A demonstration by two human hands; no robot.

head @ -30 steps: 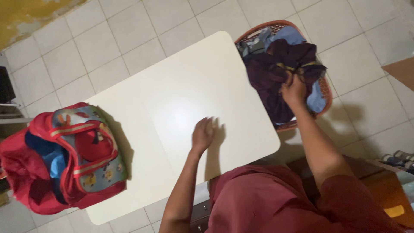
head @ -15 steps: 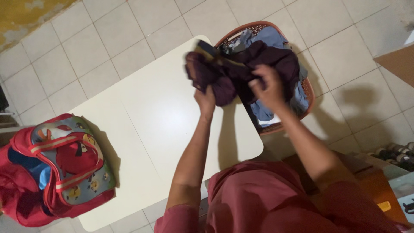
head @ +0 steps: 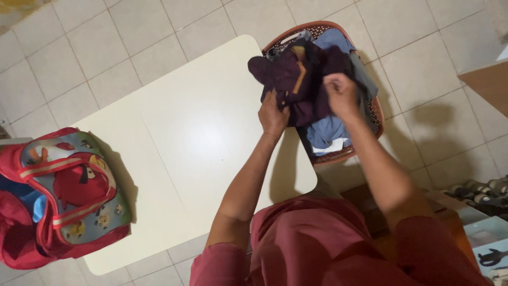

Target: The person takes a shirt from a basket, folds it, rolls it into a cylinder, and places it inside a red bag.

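Here we hold a dark purple garment (head: 288,79) with orange trim, bunched up over the near rim of a reddish-brown laundry basket (head: 346,153) at about 1 o'clock from our body. Our left hand (head: 272,115) is closed on the garment's lower left edge, fingers curled into the cloth, and our right hand (head: 341,94) pinches a fold on its right side. So the garment lies between and just above the 2 hands, its bulk reaching toward 12 o'clock, partly over the table corner and partly over the basket.

To handle it well, we judge it best to keep both grips firm on separate edges and draw them apart, so the cloth opens flat rather than staying wadded; lifting it clear of the basket first would keep it from snagging on the other clothes.

Under it in the basket we see light blue clothing (head: 325,130) and a bit of white. The cream table (head: 174,127) spreads toward 10 o'clock, its top bare where our hands work. At 9 o'clock a red cartoon-printed backpack (head: 69,190) sits on the table's far left end, well apart from the garment. Pale floor tiles (head: 423,69) surround everything.
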